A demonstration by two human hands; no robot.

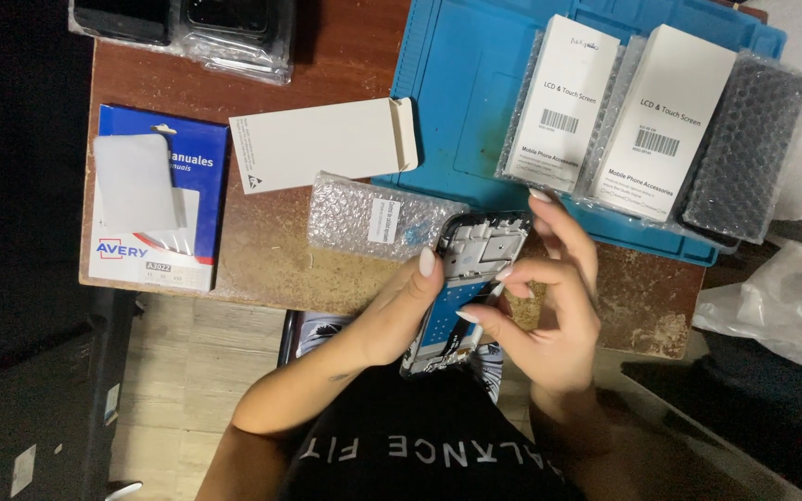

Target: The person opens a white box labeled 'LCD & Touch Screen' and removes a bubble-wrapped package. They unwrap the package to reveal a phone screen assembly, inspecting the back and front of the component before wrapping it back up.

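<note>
A phone screen assembly [472,255] with a black frame and a blue back is held face down over the near table edge. My left hand [401,306] grips its left side, thumb along the rim. My right hand [549,297] is at its right side, thumb and forefinger pinched on a thin strip or film at the edge of the assembly. A bubble-wrap pouch [373,215] lies just left of the assembly on the worn brown table [262,250].
A blue work mat [466,93] carries two white boxed parts [563,97] [666,116] in bubble wrap and a dark bubble-wrapped piece [744,148]. An open white box sleeve [322,144], a blue label box [155,195] and bagged parts [234,32] lie left. A plastic bag [782,297] sits right.
</note>
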